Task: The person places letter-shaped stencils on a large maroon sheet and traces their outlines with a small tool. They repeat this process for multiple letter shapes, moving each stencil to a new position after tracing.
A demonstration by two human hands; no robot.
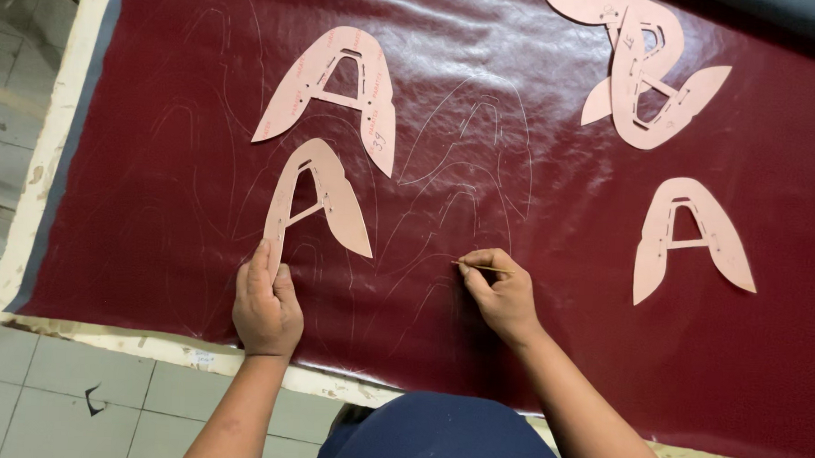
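Step in hand, as judged: tracing shoe-upper outlines onto the dark red leather sheet spread over the table.

Left hand, near the table's front edge: fingers flat, pressing the lower tip of a pink A-shaped card template; grip not closed, only bearing down. A larger template lies just behind it.

Centre: faint scribed outlines already on the leather.

Right hand: grip pinched on a thin marking stylus, tip at a traced line, apart from any template.

Right side: one template lying alone; a stack of overlapping templates toward the far edge.

Next move would call for holding the template steady while the stylus follows its edge.
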